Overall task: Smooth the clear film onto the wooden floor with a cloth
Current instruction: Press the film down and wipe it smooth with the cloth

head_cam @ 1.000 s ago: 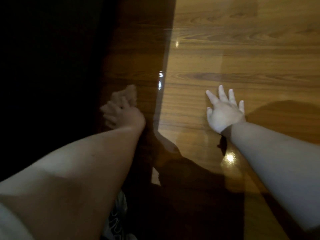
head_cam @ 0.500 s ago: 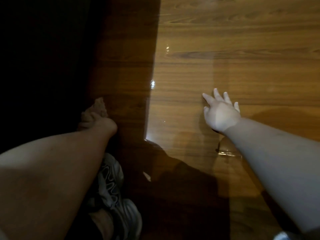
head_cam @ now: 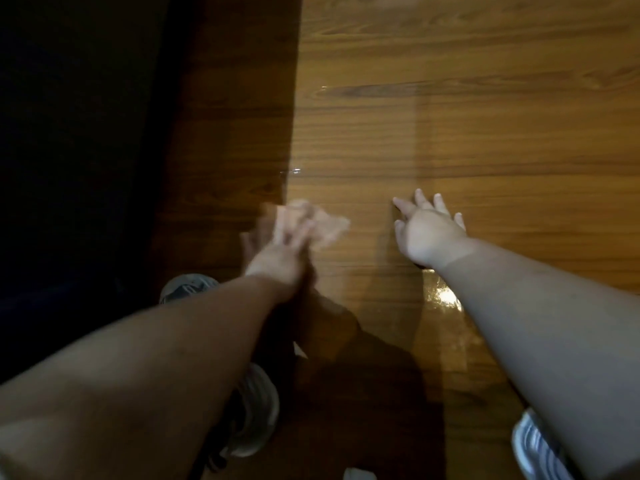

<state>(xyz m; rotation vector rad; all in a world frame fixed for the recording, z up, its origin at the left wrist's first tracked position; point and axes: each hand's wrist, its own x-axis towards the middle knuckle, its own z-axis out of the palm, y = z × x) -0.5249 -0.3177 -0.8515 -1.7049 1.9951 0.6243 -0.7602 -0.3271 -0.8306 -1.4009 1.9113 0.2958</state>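
The clear film (head_cam: 446,299) lies glossy over the lit wooden floor (head_cam: 485,116), and its left edge runs near the shadow line. My left hand (head_cam: 284,251), blurred by motion, presses a pale cloth (head_cam: 327,226) onto the film with the fingers stretched over it. The cloth sticks out to the right of the fingers. My right hand (head_cam: 427,233) lies flat on the film, fingers spread and straight, a short way right of the cloth.
A dark, unlit strip (head_cam: 86,168) fills the left side. My grey sneakers show under the arms, one (head_cam: 258,410) at bottom centre, one (head_cam: 188,287) behind the left forearm and one (head_cam: 533,445) at bottom right. My shadow darkens the floor at the bottom.
My left hand has swept right with the cloth, out of the dark strip and onto the lit film. My right hand has stayed flat in nearly the same spot.
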